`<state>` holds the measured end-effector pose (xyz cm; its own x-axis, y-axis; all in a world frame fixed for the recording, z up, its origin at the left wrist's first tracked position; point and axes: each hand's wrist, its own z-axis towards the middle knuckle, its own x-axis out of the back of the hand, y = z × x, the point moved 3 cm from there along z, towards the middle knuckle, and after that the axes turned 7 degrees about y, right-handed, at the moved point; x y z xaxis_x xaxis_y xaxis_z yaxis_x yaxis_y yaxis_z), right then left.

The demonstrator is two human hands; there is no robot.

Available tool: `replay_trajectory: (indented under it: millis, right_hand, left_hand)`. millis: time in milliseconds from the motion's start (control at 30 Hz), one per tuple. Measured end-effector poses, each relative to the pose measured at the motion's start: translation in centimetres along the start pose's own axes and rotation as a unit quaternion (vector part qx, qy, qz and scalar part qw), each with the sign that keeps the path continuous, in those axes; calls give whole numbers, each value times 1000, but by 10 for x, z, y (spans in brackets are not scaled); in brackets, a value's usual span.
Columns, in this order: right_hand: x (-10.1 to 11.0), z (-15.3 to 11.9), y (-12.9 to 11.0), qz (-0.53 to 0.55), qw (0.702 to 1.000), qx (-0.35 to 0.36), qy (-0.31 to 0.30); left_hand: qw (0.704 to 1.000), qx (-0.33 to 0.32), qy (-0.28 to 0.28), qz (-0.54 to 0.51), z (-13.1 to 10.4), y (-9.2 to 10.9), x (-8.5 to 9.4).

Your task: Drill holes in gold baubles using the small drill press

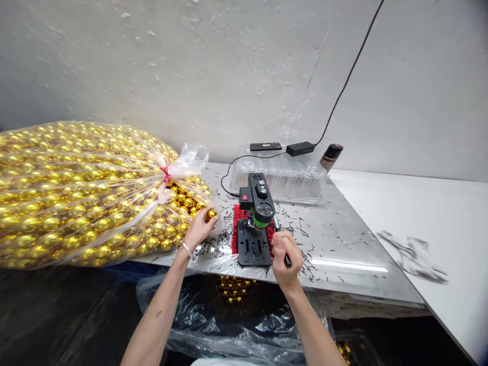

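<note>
A large clear plastic bag [76, 203] full of shiny gold balls lies on the left, tied with a red string [166, 174]. At a gap in its right end, my left hand [198, 229] pinches one gold ball [212, 214] between thumb and fingers. My right hand [286, 258] is wrapped round the black handle [287, 261] of a lever on a small bench drill [261, 198]. The drill's black slotted base plate [253, 246] sits on a red mat [235, 231]. Under the drill head, the bit is hard to make out.
Dark shavings litter the metal table [343, 244]. Behind the drill stands a clear plastic box [282, 178], with a power adapter [300, 148] cabled to the drill. A can [331, 156] is beside it. Gloves [415, 256] lie right. Below hangs an open plastic bag [198, 315] with gold balls.
</note>
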<state>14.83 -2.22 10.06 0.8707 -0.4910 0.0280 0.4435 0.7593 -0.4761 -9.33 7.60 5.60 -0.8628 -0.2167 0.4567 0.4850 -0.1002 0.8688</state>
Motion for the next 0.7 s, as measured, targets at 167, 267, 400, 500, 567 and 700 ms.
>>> replay_trajectory:
  millis: [167,267,400,500,567,700]
  right_hand:
    - [0,-2,1,-9,1000,-13,5]
    - [0,-3,1,-15,1000,-14,1]
    - [1,-2,1,-25,1000,-4,-12]
    - [2,-2,0,-32,999,3,-15]
    - [2,-2,1,-36,999,3,-15]
    - [2,-3,1,-35,999,6,-20]
  left_hand:
    - [906,181,-3,-382,-46,5,-13]
    - [882,220,-49,-414,-63,4,-37]
    - [910,215,-88,-344,-70,-2,-70]
    - [962,125,-77,-231,-70,-2,-87]
    - [986,56,-68,-138,-70,-1,-95]
    - [996,-80,-45,9,-70,6,-100]
